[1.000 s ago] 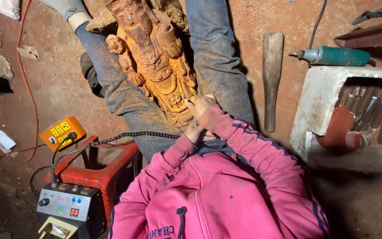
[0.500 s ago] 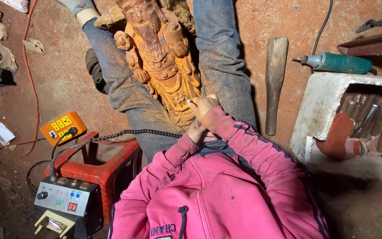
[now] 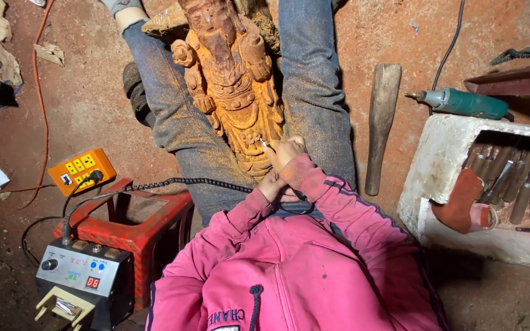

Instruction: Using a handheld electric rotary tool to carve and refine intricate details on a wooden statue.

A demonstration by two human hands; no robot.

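Head view is showing the right hand (image 3: 286, 152) gripping a thin carving tool (image 3: 263, 142) whose tip is touching the lower edge of the wooden statue (image 3: 231, 79), which is lying along the person's jeans-clad legs (image 3: 314, 79). Left hand (image 3: 272, 186) is sitting just below the right one, curled tightly; what it is holding I cannot tell. Open earthen floor (image 3: 93, 79) is lying to the left. A wooden mallet (image 3: 380, 125), a teal drill (image 3: 461, 103) and a white tool box (image 3: 443, 165) are crowding the right side.
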